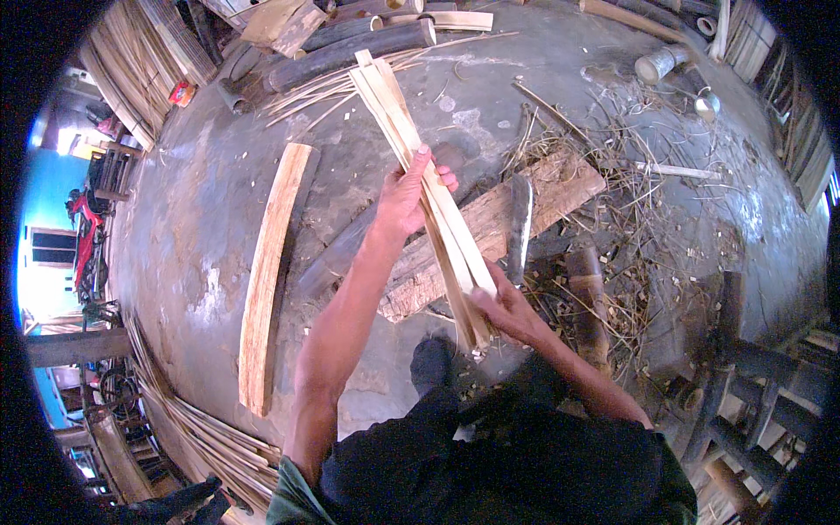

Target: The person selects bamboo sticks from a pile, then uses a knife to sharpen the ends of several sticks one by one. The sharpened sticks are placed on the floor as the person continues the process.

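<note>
- Gripping a bundle of pale flat strips (451,223) near the frame's centre, the left hand (409,194) wraps around its middle.
- The right hand (506,308) clasps the bundle toward its lower end, just below centre.
- Beneath the strips, a rough wooden block (553,185) lies on the floor (192,236).
- A long pale plank (272,280) lies left of centre; thin shavings (643,171) litter the right.

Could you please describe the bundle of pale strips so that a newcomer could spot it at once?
On the grey floor, a rough wooden plank lies slantwise mid-view. Crossing in front of it is the bundle of pale strips, gripped by the left hand and right hand. Unlike the pale curved slab lying to the left, it is several strips held together.
</note>
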`<state>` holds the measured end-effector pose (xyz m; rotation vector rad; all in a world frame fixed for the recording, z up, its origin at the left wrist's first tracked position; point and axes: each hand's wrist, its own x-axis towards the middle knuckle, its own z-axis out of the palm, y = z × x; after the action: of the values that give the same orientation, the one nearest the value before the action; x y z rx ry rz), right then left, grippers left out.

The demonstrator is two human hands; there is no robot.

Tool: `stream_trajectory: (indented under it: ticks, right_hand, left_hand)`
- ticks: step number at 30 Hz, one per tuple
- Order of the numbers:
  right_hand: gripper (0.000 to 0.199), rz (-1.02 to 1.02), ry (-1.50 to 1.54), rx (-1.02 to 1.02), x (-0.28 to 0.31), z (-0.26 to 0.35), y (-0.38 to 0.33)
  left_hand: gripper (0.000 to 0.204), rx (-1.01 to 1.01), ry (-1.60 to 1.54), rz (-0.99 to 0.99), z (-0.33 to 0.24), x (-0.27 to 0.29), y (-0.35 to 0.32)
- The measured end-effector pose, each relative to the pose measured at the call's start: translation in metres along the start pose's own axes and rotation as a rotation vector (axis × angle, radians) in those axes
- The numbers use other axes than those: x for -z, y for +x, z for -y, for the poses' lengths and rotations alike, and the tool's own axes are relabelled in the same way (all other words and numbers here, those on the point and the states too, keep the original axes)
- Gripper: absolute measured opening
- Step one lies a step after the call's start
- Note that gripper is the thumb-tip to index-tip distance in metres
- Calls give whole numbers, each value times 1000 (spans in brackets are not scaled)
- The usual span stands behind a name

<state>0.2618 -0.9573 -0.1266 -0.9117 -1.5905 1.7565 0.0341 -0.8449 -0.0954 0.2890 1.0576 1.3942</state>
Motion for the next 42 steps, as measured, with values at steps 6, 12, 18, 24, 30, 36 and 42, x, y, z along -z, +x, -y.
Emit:
stream_trajectory:
  ticks: [6, 12, 18, 24, 30, 36, 42]
  right_hand:
    - [38, 169, 564, -493, -7, -6, -6]
    - [37, 108, 713, -567, -6, -11, -11]
    - [34, 32, 598, -488, -15, -34, -18]
    - [35, -12, 742, -661, -6, -44, -13]
    - [34, -104, 596, -744, -8, -35, -12]
    - [32, -72, 534, -738, -2, -48, -18]
    - [30, -90, 479, -584, -13, -46, -20]
  left_hand:
    - [35, 57, -87, 279, 10, -1, 3]
    - [26, 64, 100, 34, 44, 32, 25]
    - [29, 66, 138, -126, 64, 44, 32]
    - [29, 330, 348, 138, 50, 37, 10]
    - [27, 328, 493, 99, 72, 41, -40]
    - [26, 306, 619, 44, 58, 58, -44]
    - [28, 294, 599, 59, 72, 68, -56]
